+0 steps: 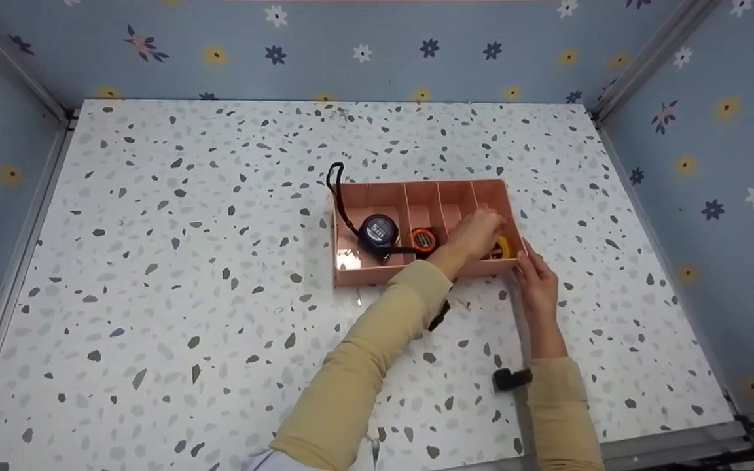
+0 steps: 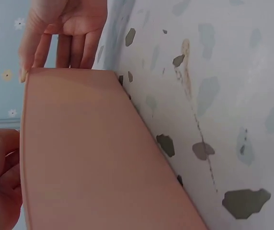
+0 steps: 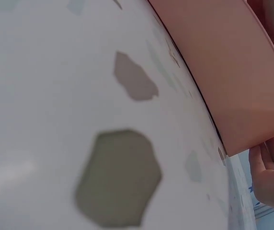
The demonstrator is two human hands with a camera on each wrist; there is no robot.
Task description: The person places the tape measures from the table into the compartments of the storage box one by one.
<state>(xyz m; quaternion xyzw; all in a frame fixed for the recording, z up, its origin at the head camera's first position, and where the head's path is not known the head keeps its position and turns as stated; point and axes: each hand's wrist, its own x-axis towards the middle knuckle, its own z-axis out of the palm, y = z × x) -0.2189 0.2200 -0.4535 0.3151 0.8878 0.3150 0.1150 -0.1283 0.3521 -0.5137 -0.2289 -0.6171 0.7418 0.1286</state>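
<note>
A pink divided box (image 1: 367, 276) stands on the speckled tabletop. My left hand (image 1: 478, 232) reaches over its near wall into the right-hand end, fingers bent, close beside a yellow ring-shaped item (image 1: 504, 248). I cannot tell whether the fingers hold anything; the wall hides them in the left wrist view. At the box's right end, my right hand (image 1: 537, 281) grips the wall, thumb at the rim and fingers along the outside. A dark 5m tape measure (image 1: 378, 230) with a black wrist loop sits in the wide left compartment. Beside it, a smaller orange-and-black tape measure (image 1: 423, 240) lies in a narrow compartment.
Upright dividers (image 1: 439, 201) split the box into several compartments. A black wrist camera (image 1: 509, 379) sticks out beside the right sleeve. Flower-patterned panels (image 1: 351, 52) enclose the table at the back and both sides.
</note>
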